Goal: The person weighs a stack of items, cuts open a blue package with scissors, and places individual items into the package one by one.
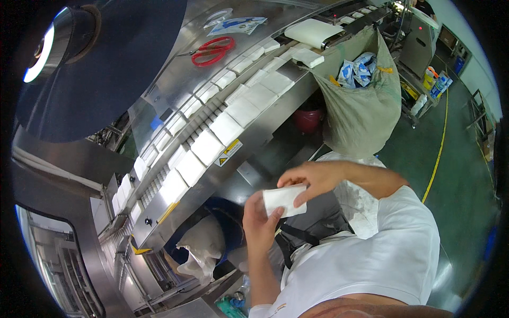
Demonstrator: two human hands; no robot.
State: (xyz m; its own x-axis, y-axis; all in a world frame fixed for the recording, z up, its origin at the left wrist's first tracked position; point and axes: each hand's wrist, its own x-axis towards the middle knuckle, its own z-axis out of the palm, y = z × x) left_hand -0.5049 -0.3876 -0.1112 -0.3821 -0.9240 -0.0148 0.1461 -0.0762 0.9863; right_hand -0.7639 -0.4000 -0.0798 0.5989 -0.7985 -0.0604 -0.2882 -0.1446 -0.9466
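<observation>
A small stack of folded white wipes (282,199) is held between my two hands in front of my body. My left hand (256,216) grips it from the left and below, with the thumb on its lower edge. From the right, my right hand (319,179) closes on it, thumb on the front face and fingers at the top edge. Similar white folded stacks (227,126) lie in a row along the steel ledge of the conveyor. Behind them, another line of white pieces (208,92) sits along the conveyor channel.
Red-handled scissors (213,51) and a blue-and-white packet (238,25) rest on the steel top. A beige cloth sack (360,114) holding blue-and-white packets hangs at the conveyor's right. A large dark roll (101,69) fills the upper left. Below stands a blue bin (233,212).
</observation>
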